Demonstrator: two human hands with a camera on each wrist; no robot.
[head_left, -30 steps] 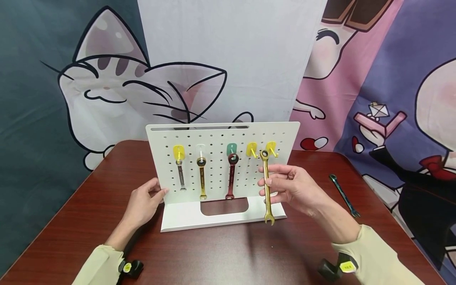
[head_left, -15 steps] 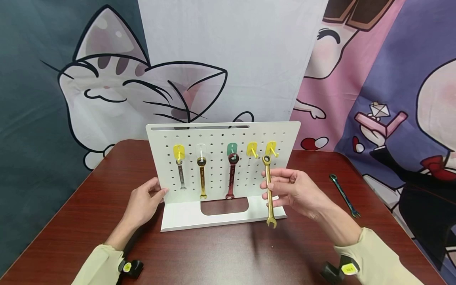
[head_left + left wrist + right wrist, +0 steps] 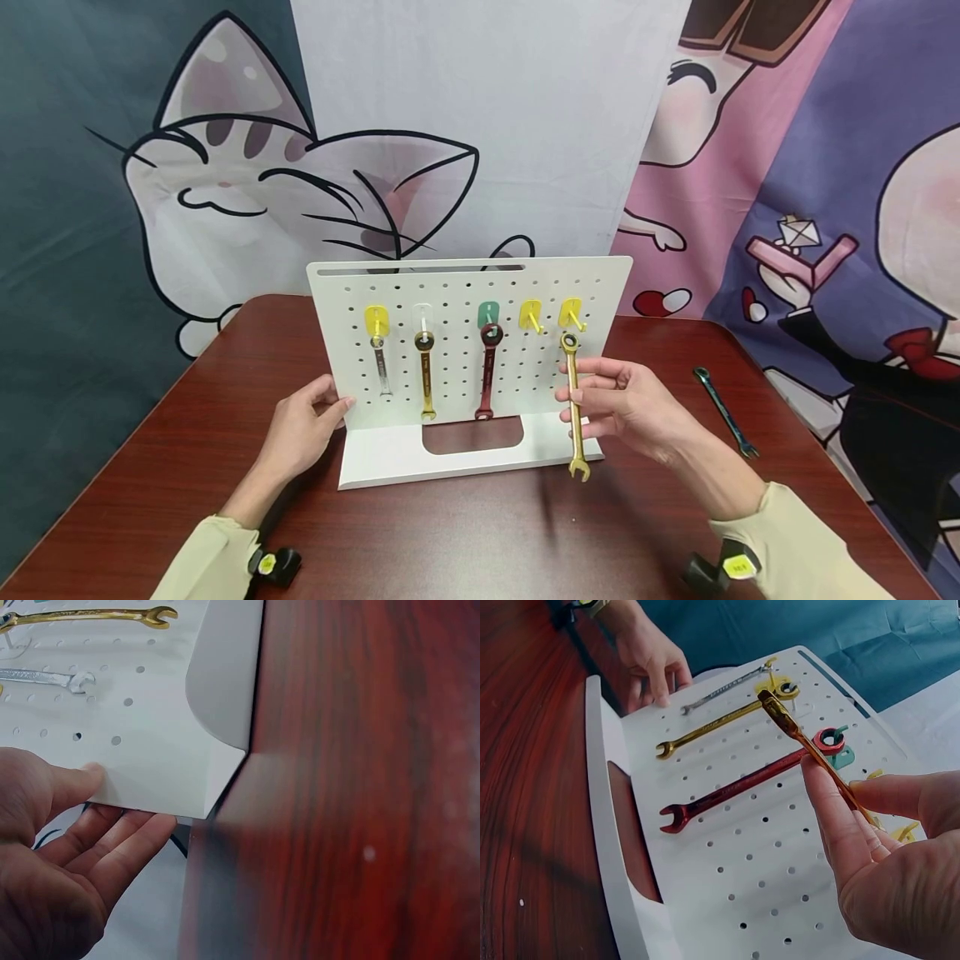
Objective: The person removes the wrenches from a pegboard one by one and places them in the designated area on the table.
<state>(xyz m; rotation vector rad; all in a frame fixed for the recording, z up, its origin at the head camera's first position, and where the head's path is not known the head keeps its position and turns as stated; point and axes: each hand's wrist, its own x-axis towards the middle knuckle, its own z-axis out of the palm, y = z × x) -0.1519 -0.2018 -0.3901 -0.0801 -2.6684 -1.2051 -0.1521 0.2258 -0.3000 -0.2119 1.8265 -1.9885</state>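
- We see the gold wrench (image 3: 577,442) in the air, in front of the right part of the white pegboard (image 3: 540,283); its ring end is up, its forked end is down.
- Its long axis is near to vertical in the head view, with a small lean: the lower end goes slightly to our right.
- The ring end appears just below the rightmost yellow hook (image 3: 571,312); the forked end reaches below the front edge of the base in this view.
- In the right wrist view we look at this wrench almost from its thin side, and it makes a slant.
- Our right hand (image 3: 626,408) pinches its shaft between thumb and fingers; the fingers are only partly bent, spread one over another.
- Our left hand (image 3: 303,421) pinches the left side edge of the pegboard, the thumb at the front and the fingers behind.
- On the pegboard hang, from left to right, a small silver wrench (image 3: 381,367), a second gold wrench (image 3: 426,379) and a red wrench (image 3: 487,383), all with the forked end down.
- A dark wrench (image 3: 723,410) lies on the table (image 3: 465,533), well apart at our right; its axis is diagonal, the ring end far from us, the forked end nearer and more to the right.
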